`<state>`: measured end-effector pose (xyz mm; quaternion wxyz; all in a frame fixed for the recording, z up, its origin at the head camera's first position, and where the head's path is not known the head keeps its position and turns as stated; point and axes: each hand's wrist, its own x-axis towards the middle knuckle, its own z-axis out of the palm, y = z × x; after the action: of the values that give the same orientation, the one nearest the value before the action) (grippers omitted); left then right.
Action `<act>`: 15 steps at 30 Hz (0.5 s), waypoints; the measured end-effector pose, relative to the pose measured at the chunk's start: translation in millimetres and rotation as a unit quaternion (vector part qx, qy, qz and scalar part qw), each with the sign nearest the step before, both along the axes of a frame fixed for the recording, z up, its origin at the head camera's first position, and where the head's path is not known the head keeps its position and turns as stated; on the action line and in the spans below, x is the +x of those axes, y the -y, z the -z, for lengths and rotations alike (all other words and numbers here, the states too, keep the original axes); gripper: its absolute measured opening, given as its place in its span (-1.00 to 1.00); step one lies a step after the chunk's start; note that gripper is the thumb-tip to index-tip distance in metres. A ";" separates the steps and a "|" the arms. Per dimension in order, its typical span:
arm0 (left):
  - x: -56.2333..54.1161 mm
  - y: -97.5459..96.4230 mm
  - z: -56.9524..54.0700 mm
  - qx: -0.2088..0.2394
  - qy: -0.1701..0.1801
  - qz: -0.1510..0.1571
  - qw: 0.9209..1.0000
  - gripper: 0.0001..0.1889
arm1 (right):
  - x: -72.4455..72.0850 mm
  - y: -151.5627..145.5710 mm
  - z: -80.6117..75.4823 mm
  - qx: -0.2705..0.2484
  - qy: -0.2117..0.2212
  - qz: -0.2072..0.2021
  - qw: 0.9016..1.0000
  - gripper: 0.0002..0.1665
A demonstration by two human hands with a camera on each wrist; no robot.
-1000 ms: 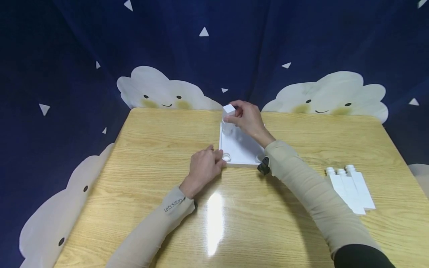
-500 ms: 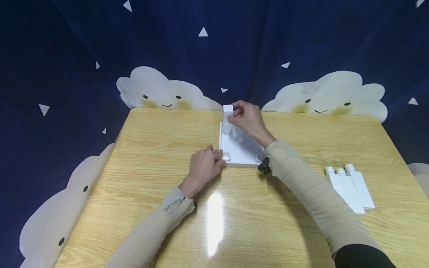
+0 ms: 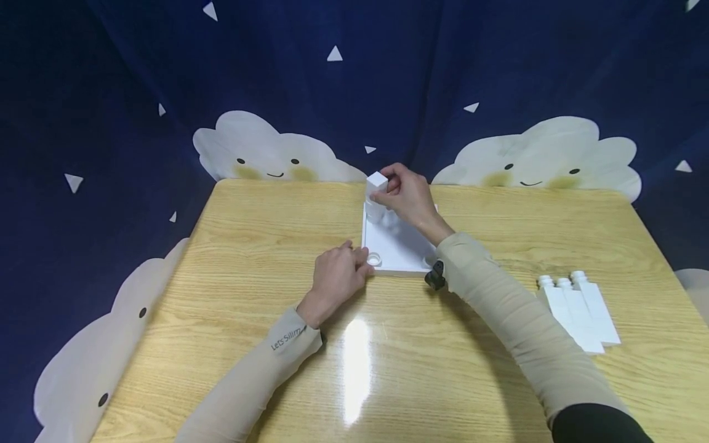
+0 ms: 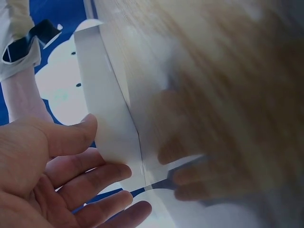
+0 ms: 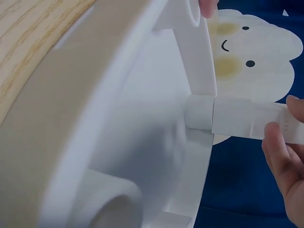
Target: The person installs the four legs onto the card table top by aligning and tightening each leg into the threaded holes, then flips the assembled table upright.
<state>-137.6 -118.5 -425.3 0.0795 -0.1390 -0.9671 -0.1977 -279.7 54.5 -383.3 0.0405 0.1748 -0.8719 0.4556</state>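
Observation:
A shallow white tray-like board (image 3: pixel 400 243) with raised edges and round corner sockets lies on the table. At its far left corner a square white leg (image 3: pixel 376 192) stands upright. My right hand (image 3: pixel 411 195) pinches the upper part of this leg between thumb and fingers. The right wrist view has the lower end of the leg (image 5: pixel 232 116) meeting a round socket (image 5: pixel 199 112). My left hand (image 3: pixel 339 277) holds the near left corner, beside an unfilled socket ring (image 3: pixel 374 259). In the left wrist view, thumb and fingertips touch the board's side wall (image 4: pixel 107 95).
Three loose white legs (image 3: pixel 580 317) with ridged round necks lie side by side on the wooden table (image 3: pixel 266 221), to the right of my right forearm. A small black device (image 3: pixel 436 275) sits under my right wrist. A dark blue curtain (image 3: pixel 388 80) hangs behind the table.
The white leg turns about its upright axis: a flat face was toward me half a second ago, now an edge. My right fingers shift with it; my left hand stays still.

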 end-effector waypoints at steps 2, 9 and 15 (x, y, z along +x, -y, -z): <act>-0.1 0.0 -0.4 0.000 -0.001 -0.001 1.000 -0.64 | -0.5 1.2 -0.7 0.011 -0.011 -0.005 1.000 -0.37; -1.2 -0.1 0.2 -0.003 0.004 -0.003 1.000 -0.68 | 1.0 2.9 -3.3 0.028 0.011 0.003 1.000 -0.38; -0.6 0.1 0.3 -0.005 0.014 -0.006 1.000 -0.66 | 0.4 0.9 -1.9 0.019 0.001 -0.003 1.000 -0.49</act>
<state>-138.2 -118.6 -425.7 0.0668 -0.1313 -0.9698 -0.1944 -279.4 53.7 -381.4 0.0348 0.1773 -0.8801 0.4391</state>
